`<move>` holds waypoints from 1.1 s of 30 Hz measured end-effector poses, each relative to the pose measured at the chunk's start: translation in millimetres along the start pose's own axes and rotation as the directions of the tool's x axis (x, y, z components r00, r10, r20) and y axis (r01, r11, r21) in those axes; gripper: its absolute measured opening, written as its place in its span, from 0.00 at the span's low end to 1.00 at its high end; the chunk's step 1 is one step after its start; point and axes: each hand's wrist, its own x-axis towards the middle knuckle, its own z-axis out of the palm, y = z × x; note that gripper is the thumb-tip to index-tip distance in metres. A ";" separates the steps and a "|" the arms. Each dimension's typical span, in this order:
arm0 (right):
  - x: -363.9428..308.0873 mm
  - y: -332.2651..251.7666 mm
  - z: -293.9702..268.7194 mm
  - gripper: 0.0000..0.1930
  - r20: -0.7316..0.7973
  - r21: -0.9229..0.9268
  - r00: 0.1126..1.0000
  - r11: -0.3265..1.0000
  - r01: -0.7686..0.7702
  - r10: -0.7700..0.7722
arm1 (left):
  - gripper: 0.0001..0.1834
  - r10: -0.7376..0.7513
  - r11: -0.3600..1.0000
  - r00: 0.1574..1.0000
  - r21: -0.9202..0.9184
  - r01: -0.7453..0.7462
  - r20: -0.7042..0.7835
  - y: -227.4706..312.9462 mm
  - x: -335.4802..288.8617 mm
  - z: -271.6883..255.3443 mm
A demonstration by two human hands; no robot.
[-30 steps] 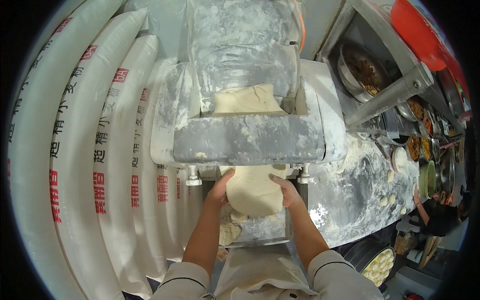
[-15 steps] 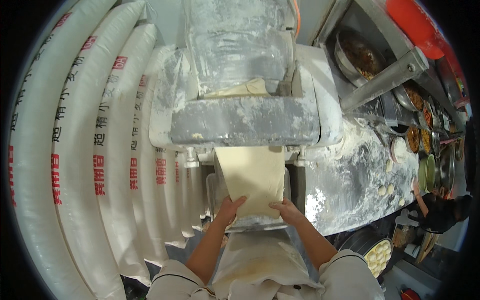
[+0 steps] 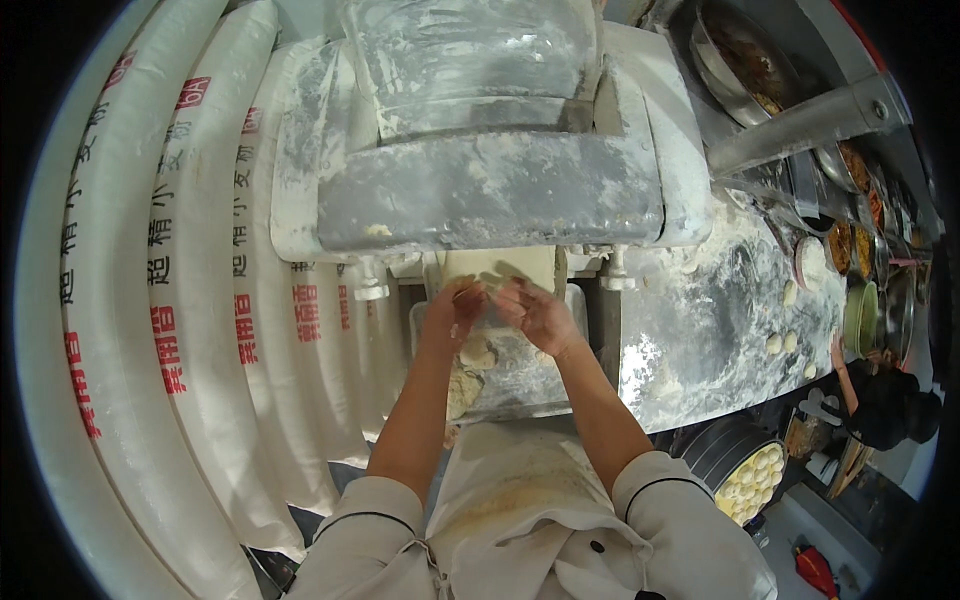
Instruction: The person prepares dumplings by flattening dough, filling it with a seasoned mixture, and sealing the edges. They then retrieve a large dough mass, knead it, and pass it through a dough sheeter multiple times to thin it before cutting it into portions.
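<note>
A pale dough sheet [image 3: 500, 264] shows as a short strip below the flour-dusted roller machine [image 3: 490, 195]. My left hand [image 3: 455, 308] is at the strip's lower edge, its fingers bent and blurred. Close beside it, my right hand [image 3: 543, 318] has its fingers apart and pointing toward the left one, with no dough visible in it. Shadows of the fingers fall on the sheet. Below my hands is a floury metal tray [image 3: 520, 385], with rough dough lumps [image 3: 463, 388] at its left side. Whether my left fingers touch the sheet is hard to see.
Tall white sacks [image 3: 200, 300] stand stacked along the left. A floured worktop [image 3: 690, 330] with small dough pieces [image 3: 775, 344] lies to the right. Past it are filling bowls [image 3: 740, 60], a round steamer of buns [image 3: 750, 480] and another person [image 3: 890, 405].
Both hands have let go of the long hanging dough sheet and moved up toward the machine. Less dough hangs out below, and the dough above the rollers is out of sight. The view has shifted.
</note>
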 end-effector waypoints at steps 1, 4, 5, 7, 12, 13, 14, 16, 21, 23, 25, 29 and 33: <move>5.0 -4.2 0.2 0.20 0.049 0.014 0.998 0.999 0.036 -0.037 | 0.19 -0.039 0.995 0.999 0.093 0.041 -0.021 5.3 8.8 8.7; 10.2 -20.7 9.3 0.21 0.067 0.066 0.986 0.987 0.148 -0.153 | 0.22 0.094 0.993 0.982 0.055 -0.104 0.163 24.8 25.9 14.4; 17.3 -26.5 7.8 0.21 0.078 0.127 0.977 0.974 0.187 -0.197 | 0.23 0.131 0.990 0.973 0.033 -0.140 0.192 31.1 32.1 19.4; 35.1 -41.0 -2.0 0.21 0.077 0.247 0.950 0.929 0.275 -0.302 | 0.24 0.208 0.978 0.955 -0.078 -0.195 0.210 42.7 41.2 58.5; 95.3 -40.3 26.8 0.27 0.195 0.582 0.916 0.793 0.181 -0.352 | 0.23 0.260 0.871 0.804 -0.490 0.044 0.535 67.7 94.6 -1.8; 99.4 -36.5 30.2 0.26 0.030 0.549 0.954 0.803 0.233 -0.297 | 0.23 0.322 0.942 0.816 -0.079 -0.325 0.480 67.5 92.8 -9.7; 102.9 -31.5 35.3 0.26 -0.134 0.509 0.962 0.816 0.273 -0.239 | 0.24 0.398 0.726 0.795 0.373 -0.578 0.458 67.4 86.5 -18.8; 96.3 -23.2 23.6 0.24 -0.171 0.439 0.963 0.859 0.262 -0.207 | 0.27 0.412 0.562 0.862 0.663 -0.495 0.294 57.4 67.6 -26.4; 19.4 34.6 -19.8 0.24 -0.135 0.408 0.946 0.854 0.324 -0.294 | 0.47 0.435 0.159 0.900 0.980 -0.122 0.041 26.5 -2.3 39.0; 5.1 46.0 -23.0 0.26 -0.328 0.519 0.925 0.782 0.345 -0.191 | 0.57 0.286 -0.385 0.923 0.913 -0.134 0.256 32.1 10.2 67.0; 21.7 47.7 -21.0 0.27 -0.259 0.406 0.929 0.842 0.355 -0.266 | 0.57 -0.131 -0.371 0.986 0.918 -0.141 0.099 42.0 63.6 79.3; 17.9 37.8 -9.1 0.29 -0.207 0.180 0.944 0.939 0.293 -0.255 | 0.56 -0.226 -0.261 0.971 0.955 -0.141 0.081 35.0 82.3 85.8; -73.7 13.3 2.3 0.29 -0.135 -0.044 0.870 0.880 0.472 -0.473 | 0.58 0.099 0.046 0.988 0.991 -0.123 0.118 23.9 -60.5 128.3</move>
